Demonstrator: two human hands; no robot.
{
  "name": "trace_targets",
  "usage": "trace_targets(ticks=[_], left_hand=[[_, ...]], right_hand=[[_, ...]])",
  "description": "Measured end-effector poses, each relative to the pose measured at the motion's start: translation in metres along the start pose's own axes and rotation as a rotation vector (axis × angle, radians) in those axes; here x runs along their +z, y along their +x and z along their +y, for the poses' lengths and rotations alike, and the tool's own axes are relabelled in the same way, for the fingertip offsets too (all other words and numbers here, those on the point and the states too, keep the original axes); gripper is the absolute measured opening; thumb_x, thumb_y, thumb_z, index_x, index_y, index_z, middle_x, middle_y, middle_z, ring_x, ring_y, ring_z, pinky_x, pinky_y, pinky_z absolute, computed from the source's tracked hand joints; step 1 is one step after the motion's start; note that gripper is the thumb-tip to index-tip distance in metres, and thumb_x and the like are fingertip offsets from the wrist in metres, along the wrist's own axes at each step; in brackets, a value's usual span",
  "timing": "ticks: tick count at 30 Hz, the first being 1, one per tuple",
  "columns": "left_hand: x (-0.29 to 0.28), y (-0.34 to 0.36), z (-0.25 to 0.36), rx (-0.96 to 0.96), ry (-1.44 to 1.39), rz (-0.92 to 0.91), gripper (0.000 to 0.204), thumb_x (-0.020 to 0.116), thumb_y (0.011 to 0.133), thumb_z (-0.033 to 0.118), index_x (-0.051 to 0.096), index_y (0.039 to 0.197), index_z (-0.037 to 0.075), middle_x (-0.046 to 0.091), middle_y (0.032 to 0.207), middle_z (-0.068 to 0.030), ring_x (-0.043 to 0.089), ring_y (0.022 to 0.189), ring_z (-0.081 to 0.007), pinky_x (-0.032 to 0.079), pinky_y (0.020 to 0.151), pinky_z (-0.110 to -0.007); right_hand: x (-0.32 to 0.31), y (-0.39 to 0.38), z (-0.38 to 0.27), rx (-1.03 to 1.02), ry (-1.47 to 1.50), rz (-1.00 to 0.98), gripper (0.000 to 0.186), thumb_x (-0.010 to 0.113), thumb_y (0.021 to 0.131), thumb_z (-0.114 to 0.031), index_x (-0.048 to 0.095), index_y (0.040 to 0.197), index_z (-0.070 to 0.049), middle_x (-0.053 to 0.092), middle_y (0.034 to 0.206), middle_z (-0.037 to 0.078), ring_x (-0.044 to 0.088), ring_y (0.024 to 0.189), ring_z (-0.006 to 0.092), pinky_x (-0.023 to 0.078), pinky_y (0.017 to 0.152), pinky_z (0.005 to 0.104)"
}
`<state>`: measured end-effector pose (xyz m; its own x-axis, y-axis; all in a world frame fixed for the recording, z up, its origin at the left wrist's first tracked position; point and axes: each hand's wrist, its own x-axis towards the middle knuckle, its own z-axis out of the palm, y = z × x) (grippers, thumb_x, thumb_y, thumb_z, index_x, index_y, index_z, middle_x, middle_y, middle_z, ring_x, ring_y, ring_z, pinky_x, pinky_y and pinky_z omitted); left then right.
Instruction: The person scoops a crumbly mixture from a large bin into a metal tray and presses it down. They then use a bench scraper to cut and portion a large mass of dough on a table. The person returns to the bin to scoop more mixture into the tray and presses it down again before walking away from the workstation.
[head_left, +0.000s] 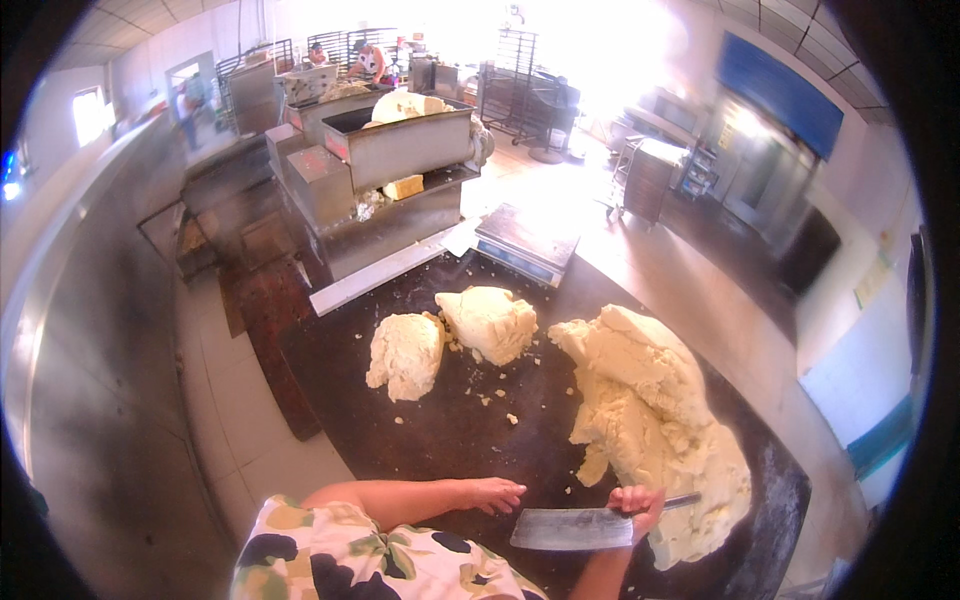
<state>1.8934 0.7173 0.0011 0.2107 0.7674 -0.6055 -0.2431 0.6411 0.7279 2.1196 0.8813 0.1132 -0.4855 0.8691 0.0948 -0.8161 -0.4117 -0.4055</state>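
My right hand (638, 507) is closed round the handle of a broad-bladed cleaver (572, 529), its blade pointing left over the dark worktable (470, 440). Just beyond that hand spreads a large pale-yellow mass of dough (650, 400) along the table's right side. To the left of the blade, my left hand (495, 494) reaches over the table with fingers apart and nothing in them. Two smaller dough lumps lie farther back, one at the left (406, 355) and one in the middle (488, 323). Small crumbs are scattered around them.
A flat scale (527, 243) stands at the table's far edge. Beyond it is a metal dough mixer (400, 145) with dough in its trough. A steel-sided unit (100, 330) runs along the left. Racks (510, 80) and a wheeled cart (645, 178) stand farther off. Two people work at the back.
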Motion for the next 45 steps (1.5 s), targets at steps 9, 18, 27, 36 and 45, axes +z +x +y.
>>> trace_targets(ticks=[9, 18, 27, 36, 45], left_hand=[[0.031, -0.015, 0.018, 0.027, -0.234, 0.028, 0.021, 0.062, 0.091, 0.024, 0.058, 0.106, 0.01, 0.055, 0.084, 0.0003, 0.053, 0.072, -0.0121, 0.046, 0.061, -0.032], [0.004, -0.009, 0.049, 0.399, 0.084, 0.082, 0.018, 0.064, 0.09, 0.011, 0.06, 0.107, 0.007, 0.062, 0.096, 0.0007, 0.057, 0.088, -0.0098, 0.049, 0.078, -0.027], [0.013, -0.013, 0.253, 0.868, 0.263, 0.114, 0.044, 0.063, 0.091, 0.028, 0.053, 0.127, 0.004, 0.058, 0.124, -0.0085, 0.053, 0.117, -0.0191, 0.042, 0.1, -0.034], [0.056, 0.073, 0.375, 0.993, 0.417, 0.026, 0.045, 0.071, 0.084, 0.033, 0.06, 0.119, 0.006, 0.061, 0.115, -0.0045, 0.055, 0.108, -0.0151, 0.042, 0.095, -0.029], [0.021, 0.197, 0.392, 0.87, -0.125, 0.295, 0.022, 0.072, 0.086, 0.021, 0.061, 0.076, 0.004, 0.047, 0.058, 0.0054, 0.037, 0.05, -0.003, 0.03, 0.045, -0.02]], right_hand=[[0.035, -0.014, 0.013, 0.06, -0.245, 0.252, 0.021, 0.056, 0.091, -0.026, 0.054, 0.077, -0.01, 0.055, 0.075, 0.003, 0.054, 0.072, 0.0188, 0.046, 0.072, 0.0329], [0.088, -0.025, -0.03, 0.451, -1.152, 0.166, 0.02, 0.068, 0.084, -0.023, 0.072, 0.096, -0.007, 0.069, 0.099, 0.005, 0.06, 0.099, 0.0193, 0.043, 0.093, 0.0322], [0.129, 0.108, -0.077, 0.127, -1.854, -0.074, 0.019, 0.072, 0.083, -0.019, 0.072, 0.1, -0.01, 0.07, 0.089, 0.005, 0.063, 0.081, 0.0148, 0.05, 0.076, 0.0314], [0.062, 0.265, -0.025, -0.06, -1.895, -0.321, 0.024, 0.069, 0.08, -0.021, 0.066, 0.099, -0.008, 0.068, 0.093, 0.013, 0.065, 0.087, 0.0252, 0.051, 0.081, 0.0371], [0.01, 0.331, 0.009, 0.174, -2.228, -0.332, 0.026, 0.063, 0.077, -0.023, 0.066, 0.097, -0.007, 0.067, 0.098, 0.018, 0.064, 0.091, 0.035, 0.051, 0.079, 0.0421]])
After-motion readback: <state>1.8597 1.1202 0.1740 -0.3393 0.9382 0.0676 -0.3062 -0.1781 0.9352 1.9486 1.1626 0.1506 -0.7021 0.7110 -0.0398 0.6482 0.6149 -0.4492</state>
